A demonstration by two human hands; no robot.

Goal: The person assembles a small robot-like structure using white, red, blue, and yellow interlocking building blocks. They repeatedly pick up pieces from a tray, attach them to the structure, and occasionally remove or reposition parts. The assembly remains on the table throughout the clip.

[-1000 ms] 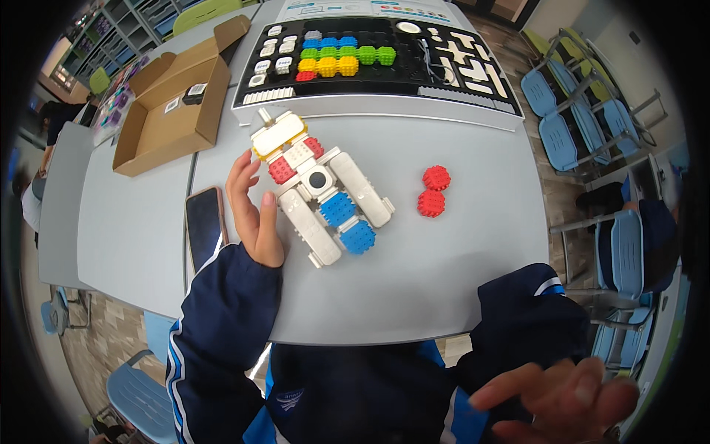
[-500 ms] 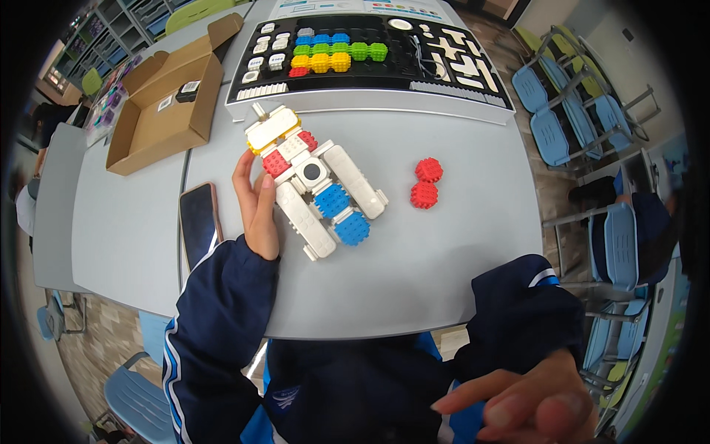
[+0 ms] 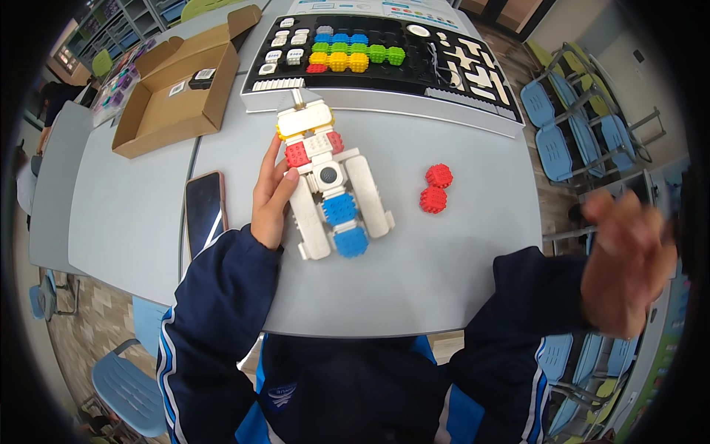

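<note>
My left hand (image 3: 272,198) grips the left side of a building-block robot model (image 3: 319,148), its thumb resting by a red block. White, red, yellow and blue pieces make up the model, with a round dark spot at its middle and two long white side pieces. Two blue studded blocks (image 3: 341,209) sit between those side pieces. Raised off the table at the far right, my right hand (image 3: 629,259) is smeared by motion, so its fingers cannot be read. A joined pair of red studded blocks (image 3: 434,200) lies to the right of the model, touched by neither hand.
A black parts tray (image 3: 384,92) with coloured blocks and white pieces spans the table's far side. An open cardboard box (image 3: 133,133) stands at the far left. A phone (image 3: 205,203) lies left of my forearm. Blue chairs (image 3: 551,152) are stacked right of the table.
My right hand has risen from the lower right to the right side, away from my body. The model in my left hand has turned a little, more upright in the view.
</note>
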